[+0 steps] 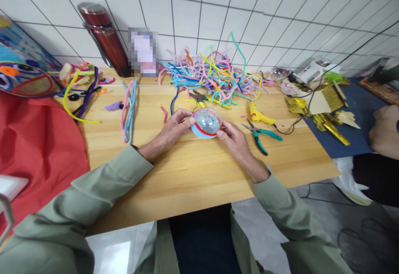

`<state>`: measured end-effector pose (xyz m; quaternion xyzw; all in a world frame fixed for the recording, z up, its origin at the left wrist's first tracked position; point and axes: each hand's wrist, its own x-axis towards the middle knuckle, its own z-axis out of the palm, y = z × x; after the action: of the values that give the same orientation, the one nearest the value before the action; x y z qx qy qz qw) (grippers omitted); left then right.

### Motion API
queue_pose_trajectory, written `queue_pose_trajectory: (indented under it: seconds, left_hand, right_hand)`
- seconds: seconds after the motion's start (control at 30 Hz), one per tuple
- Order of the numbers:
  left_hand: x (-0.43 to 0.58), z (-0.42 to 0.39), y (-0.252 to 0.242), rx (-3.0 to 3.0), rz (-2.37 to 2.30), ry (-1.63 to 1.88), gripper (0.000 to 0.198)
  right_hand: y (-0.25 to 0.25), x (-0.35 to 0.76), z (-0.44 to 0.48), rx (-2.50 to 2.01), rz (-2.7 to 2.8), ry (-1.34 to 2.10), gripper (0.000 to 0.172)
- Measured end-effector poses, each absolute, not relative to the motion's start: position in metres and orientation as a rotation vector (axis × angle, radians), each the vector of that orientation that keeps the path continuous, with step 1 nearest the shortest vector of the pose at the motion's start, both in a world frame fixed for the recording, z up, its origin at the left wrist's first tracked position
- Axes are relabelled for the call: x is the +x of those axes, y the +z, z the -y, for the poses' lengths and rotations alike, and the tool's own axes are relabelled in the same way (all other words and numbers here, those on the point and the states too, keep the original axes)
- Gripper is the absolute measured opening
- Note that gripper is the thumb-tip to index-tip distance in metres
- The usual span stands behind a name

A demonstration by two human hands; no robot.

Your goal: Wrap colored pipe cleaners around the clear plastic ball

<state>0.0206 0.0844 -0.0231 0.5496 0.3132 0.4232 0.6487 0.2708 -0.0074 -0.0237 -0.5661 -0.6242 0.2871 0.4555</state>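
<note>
Between my hands is a clear plastic dome (207, 120) with a red ring round its rim and light blue pipe cleaner coils beneath. My left hand (176, 128) grips its left edge, thumb on the red rim. On the opposite edge, my right hand (233, 138) pinches the rim between thumb and fingers. Teal-handled pliers (261, 134) lie spread on the wood to the right of my right hand. Behind them rests a yellow glue gun (260, 115) with a black cord. Dark-jawed pliers (198, 97) lie just beyond the dome.
A tangled heap of pipe cleaners (212, 76) lies against the tiled wall. Pink and blue pipe cleaners (128, 112) lie at left, near a red thermos (107, 41) and red cloth (43, 137). Gold foil (330, 130) and another person's hand (385, 130) are at right.
</note>
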Motion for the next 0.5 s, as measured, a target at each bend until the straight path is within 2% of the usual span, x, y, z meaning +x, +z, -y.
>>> queue_pose_trajectory:
  seconds: [0.2,0.5]
  left_hand:
    - [0.019,-0.087,-0.025,1.43,-0.656,1.066,0.045]
    - [0.019,-0.088,-0.027,1.539,-0.568,1.044,0.036]
  right_hand:
    - [-0.036,0.271,0.005,-1.354,1.552,0.721,0.057]
    - [-0.041,0.273,0.005,-1.317,1.532,0.722,0.061]
